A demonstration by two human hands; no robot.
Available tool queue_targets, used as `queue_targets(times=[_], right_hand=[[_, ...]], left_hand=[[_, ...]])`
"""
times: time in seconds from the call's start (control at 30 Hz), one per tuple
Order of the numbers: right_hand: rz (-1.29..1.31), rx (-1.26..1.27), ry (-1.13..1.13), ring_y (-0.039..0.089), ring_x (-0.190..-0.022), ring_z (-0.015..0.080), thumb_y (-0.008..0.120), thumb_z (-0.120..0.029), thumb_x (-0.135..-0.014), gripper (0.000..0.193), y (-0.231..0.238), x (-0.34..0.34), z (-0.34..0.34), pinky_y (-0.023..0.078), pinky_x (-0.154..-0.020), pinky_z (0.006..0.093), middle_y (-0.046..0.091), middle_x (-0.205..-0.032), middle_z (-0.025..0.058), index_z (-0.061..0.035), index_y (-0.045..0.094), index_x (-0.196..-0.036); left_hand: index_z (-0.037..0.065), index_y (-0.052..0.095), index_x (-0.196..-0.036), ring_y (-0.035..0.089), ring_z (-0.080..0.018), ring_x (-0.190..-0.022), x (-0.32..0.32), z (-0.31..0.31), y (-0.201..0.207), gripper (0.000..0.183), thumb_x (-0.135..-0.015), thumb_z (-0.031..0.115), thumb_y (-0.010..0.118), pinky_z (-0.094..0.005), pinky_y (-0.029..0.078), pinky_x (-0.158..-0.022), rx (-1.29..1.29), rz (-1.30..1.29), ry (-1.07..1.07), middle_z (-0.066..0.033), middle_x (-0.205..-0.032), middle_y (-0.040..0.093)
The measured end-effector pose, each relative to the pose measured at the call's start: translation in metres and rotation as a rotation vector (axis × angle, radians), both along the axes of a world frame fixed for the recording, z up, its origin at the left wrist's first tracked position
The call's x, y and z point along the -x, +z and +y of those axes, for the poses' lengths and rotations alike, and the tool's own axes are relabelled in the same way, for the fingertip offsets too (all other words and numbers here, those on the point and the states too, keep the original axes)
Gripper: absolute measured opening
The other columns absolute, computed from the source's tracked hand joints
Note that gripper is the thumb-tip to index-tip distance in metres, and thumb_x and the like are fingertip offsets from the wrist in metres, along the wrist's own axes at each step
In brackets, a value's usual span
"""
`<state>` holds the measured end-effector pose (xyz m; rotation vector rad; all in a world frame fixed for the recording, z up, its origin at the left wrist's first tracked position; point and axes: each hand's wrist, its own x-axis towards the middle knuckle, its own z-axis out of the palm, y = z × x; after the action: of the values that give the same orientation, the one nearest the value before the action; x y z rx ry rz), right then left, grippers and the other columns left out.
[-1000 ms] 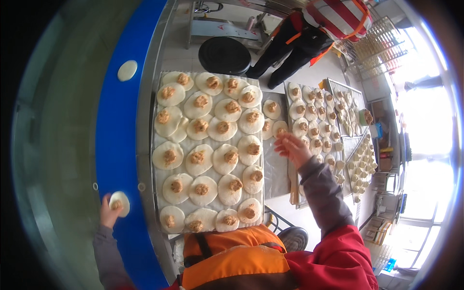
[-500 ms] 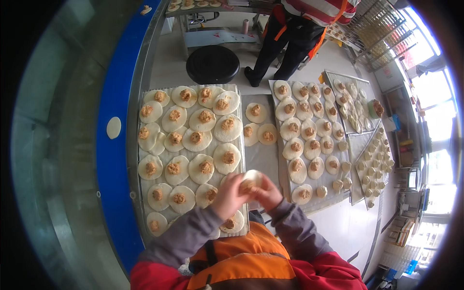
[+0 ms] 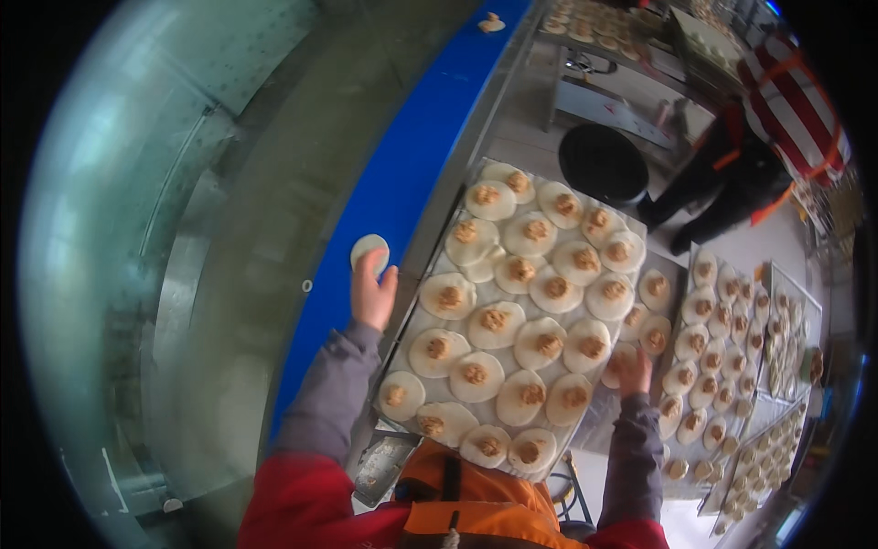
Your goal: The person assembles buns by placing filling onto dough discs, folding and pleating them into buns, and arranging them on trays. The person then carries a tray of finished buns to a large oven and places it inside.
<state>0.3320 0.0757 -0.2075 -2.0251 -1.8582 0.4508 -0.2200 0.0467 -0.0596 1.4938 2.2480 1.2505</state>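
Observation:
My left hand (image 3: 373, 300) reaches over the blue belt, thumb and fingers apart. Its fingertips overlap the lower edge of a plain white dough round (image 3: 369, 245) lying flat there. Away to the right, my right hand (image 3: 633, 371) is down on a filled dough round (image 3: 619, 360) beside the tray. Its fingers look curled over that round, though blur and the hand itself hide part of it. Between my hands is a lined tray (image 3: 412, 352) bearing many flat dough rounds, most topped with brownish-orange filling.
A grey metal edge (image 3: 437, 224) separates belt and tray. Further trays of filled rounds (image 3: 692, 345) and small shaped dough pieces (image 3: 762, 471) stand at the right. A black round stool (image 3: 604, 165) and a person in a striped top (image 3: 794, 114) are beyond. Another dough piece (image 3: 492, 23) lies far up the belt.
My view has swung left. My hands have parted: the left has moved out to the belt, while the right has lowered the filled dough round to the surface beside the tray.

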Motion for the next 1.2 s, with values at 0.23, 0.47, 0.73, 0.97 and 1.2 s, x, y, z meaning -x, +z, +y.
queue_targets(times=[0.23, 0.47, 0.73, 0.97, 1.2], right_hand=[[0.529, -0.063, -0.152, 0.058, -0.101, 0.0190, 0.064, -0.003, -0.083, 0.053, 0.034, -0.021, -0.034, 0.049, -0.081, 0.0307, 0.057, -0.118, 0.0076, -0.0090, 0.048, -0.133], [0.705, 0.017, -0.182, 0.060, -0.098, 0.0166, 0.060, -0.010, -0.089, 0.033, 0.075, 0.008, -0.025, 0.049, -0.081, 0.0289, 0.060, -0.114, 0.0072, -0.0077, 0.056, -0.122], [0.978, 0.250, 0.333, 0.055, -0.114, 0.0217, 0.070, -0.011, -0.083, 0.060, 0.173, 0.135, -0.059, 0.047, -0.094, 0.0345, 0.056, -0.130, 0.0108, -0.0090, 0.046, -0.138], [1.516, 0.719, 0.045, 0.065, -0.092, 0.0169, 0.063, -0.018, -0.093, 0.036, 0.176, 0.115, -0.124, 0.054, -0.082, 0.0289, 0.067, -0.107, 0.0068, 0.0001, 0.056, -0.124], [1.349, 0.376, 0.190, 0.059, -0.084, 0.0094, 0.066, -0.002, -0.087, 0.018, 0.199, 0.118, -0.096, 0.051, -0.077, 0.0271, 0.065, -0.091, 0.0001, -0.0025, 0.065, -0.105]], left_hand=[[0.003, 0.050, -0.125, 0.052, -0.0390, -0.114, 0.146, -0.029, -0.091, 0.078, -0.063, 0.037, 0.083, -0.0448, 0.044, -0.095, 0.677, 0.154, 0.143, -0.0218, -0.121, 0.056], [0.005, 0.058, -0.076, 0.061, -0.0282, -0.075, 0.177, -0.118, -0.100, 0.028, -0.068, 0.021, 0.080, -0.0404, 0.049, -0.070, 0.511, 0.190, -0.076, -0.0132, -0.079, 0.061], [0.001, 0.051, -0.128, 0.057, -0.0285, -0.111, 0.005, -0.126, 0.074, 0.036, -0.095, 0.014, 0.055, -0.0387, 0.048, -0.094, 0.472, -0.818, -0.271, -0.0183, -0.127, 0.056], [-0.002, 0.057, -0.116, 0.061, -0.0150, -0.099, -0.253, -0.073, 0.086, 0.030, -0.086, -0.001, 0.064, -0.0275, 0.051, -0.084, 0.606, -0.866, -0.683, -0.0088, -0.108, 0.062], [0.002, 0.053, -0.122, 0.057, -0.0100, -0.101, -0.242, -0.061, 0.105, 0.037, -0.090, 0.014, 0.068, -0.0242, 0.049, -0.085, 0.761, -1.658, -0.596, -0.0035, -0.110, 0.060]])
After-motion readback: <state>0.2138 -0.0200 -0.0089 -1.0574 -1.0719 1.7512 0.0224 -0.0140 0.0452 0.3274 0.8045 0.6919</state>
